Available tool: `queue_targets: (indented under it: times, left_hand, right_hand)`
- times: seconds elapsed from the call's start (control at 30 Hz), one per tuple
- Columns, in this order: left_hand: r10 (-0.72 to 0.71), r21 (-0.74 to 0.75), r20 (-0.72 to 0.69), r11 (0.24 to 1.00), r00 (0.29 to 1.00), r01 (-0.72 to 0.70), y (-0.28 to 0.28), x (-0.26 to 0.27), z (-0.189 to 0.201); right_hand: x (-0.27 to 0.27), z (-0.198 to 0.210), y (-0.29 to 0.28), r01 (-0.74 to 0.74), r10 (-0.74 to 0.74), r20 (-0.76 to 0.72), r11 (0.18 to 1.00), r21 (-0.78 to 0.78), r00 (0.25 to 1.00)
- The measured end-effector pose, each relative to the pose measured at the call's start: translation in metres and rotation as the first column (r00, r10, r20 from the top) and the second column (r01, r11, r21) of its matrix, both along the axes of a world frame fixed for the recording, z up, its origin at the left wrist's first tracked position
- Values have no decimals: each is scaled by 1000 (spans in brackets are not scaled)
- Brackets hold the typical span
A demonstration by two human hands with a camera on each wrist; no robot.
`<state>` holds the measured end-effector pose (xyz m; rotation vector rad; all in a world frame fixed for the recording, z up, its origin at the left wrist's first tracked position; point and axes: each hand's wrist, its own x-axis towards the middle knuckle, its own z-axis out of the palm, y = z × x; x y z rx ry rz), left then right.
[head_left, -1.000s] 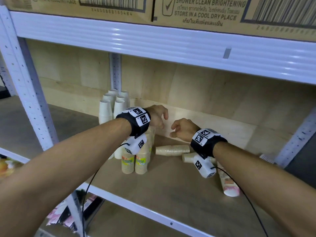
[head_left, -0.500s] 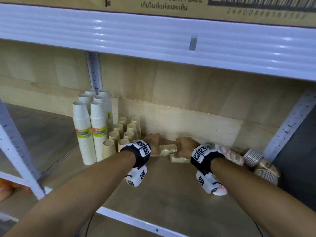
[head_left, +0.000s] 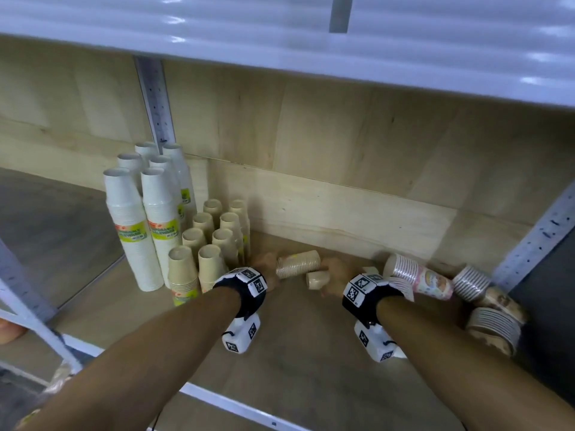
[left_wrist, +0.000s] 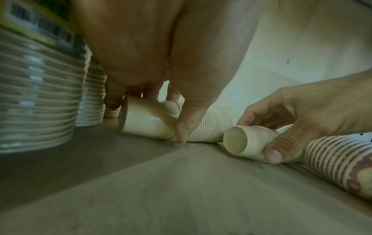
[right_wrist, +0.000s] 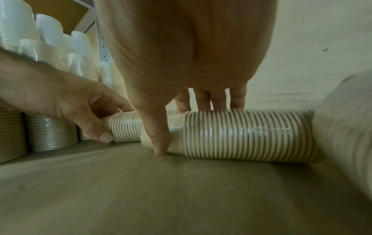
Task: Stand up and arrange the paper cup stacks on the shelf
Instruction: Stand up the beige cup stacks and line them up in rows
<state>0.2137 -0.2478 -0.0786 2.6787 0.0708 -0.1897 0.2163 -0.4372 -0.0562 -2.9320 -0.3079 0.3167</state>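
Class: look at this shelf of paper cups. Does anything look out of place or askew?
Yes. Two beige stacks, the far stack and the near stack, lie on their sides, one gripped by each hand. Patterned stacks lie toppled in the right corner. The white stacks and other beige stacks stand upright.

Head view bright and even; white glare streaks on the upper shelf beam (head_left: 280,32), light seemingly from overhead. Straight edges bow toward the corners. Wrist views dim, greenish, soft; nearest cup stack (left_wrist: 36,98) smeared by blur. Soft shadows on the shelf board (right_wrist: 141,190).
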Motion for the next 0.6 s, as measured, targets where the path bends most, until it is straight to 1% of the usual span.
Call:
queue_targets:
  times: [0.1, 0.23, 0.33, 0.43, 0.53, 0.6]
  left_hand:
    - [-13, 3, 15, 1000, 1000, 13, 0, 1, -1]
    - [-20, -2, -5, 1000, 1000, 20, 2, 5, -3]
    - [-22, 28, -22, 999, 1000, 23, 1, 7, 1]
    - [-24, 44, -21, 999, 999, 25, -2, 8, 7]
    - [-40, 64, 16, 997, 999, 39, -5, 4, 18]
    - [-46, 60, 53, 997, 998, 43, -8, 4, 28]
  right_hand:
    - [4, -5, -4, -4, 5, 17, 999, -43, 1000]
    - [7, -4, -3, -21, 21, -4, 996, -82, 1000]
    - [6, -1, -1, -33, 33, -5, 994, -106, 999]
    - [8, 3, -1, -26, 26, -7, 994, -104, 1000]
    - [9, 11, 0, 4, -4, 1, 997, -78, 1000]
    - [6, 19, -2, 20, -18, 36, 998, -55, 999]
